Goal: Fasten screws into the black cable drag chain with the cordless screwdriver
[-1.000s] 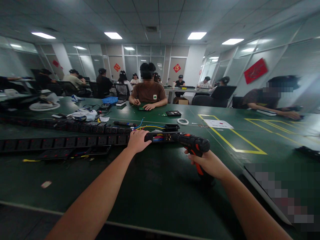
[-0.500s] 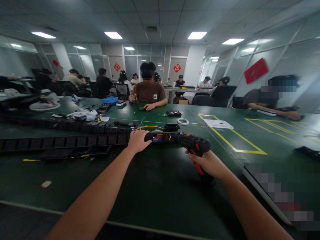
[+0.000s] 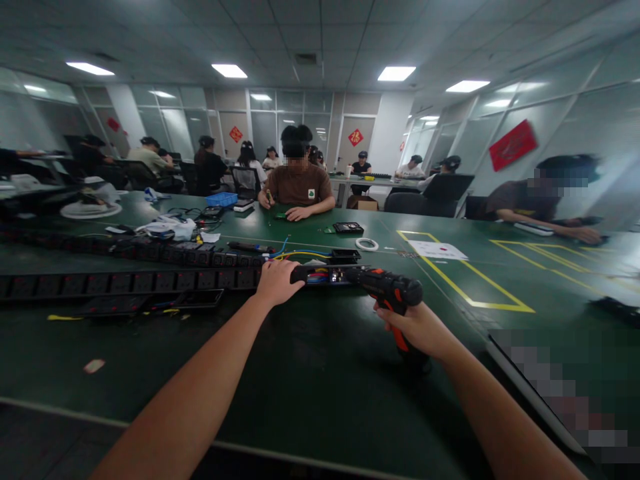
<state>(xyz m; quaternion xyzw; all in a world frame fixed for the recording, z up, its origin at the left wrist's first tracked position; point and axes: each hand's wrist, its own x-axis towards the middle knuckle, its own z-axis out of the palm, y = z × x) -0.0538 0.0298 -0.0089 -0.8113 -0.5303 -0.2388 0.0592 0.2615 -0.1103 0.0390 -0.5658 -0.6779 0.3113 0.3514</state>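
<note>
A long black power strip with a row of sockets lies across the table. My left hand is closed over it near its right part, beside a black piece. To the right of that hand the strip's housing is uncovered, and coloured wires show inside. My right hand grips a black and orange cordless drill by its handle. The drill points left, its tip at the uncovered end section, where a bright patch shows. Exactly what the tip touches is too small to make out.
Behind the strip lie a second socket strip, loose blue and yellow wires and a black frame. A white ring and a paper sheet are farther right. Across the table a person handles a small green part.
The uncovered section by the drill's tip looks brighter, with whitish light on it. Both hands and the drill keep nearly the same place.
</note>
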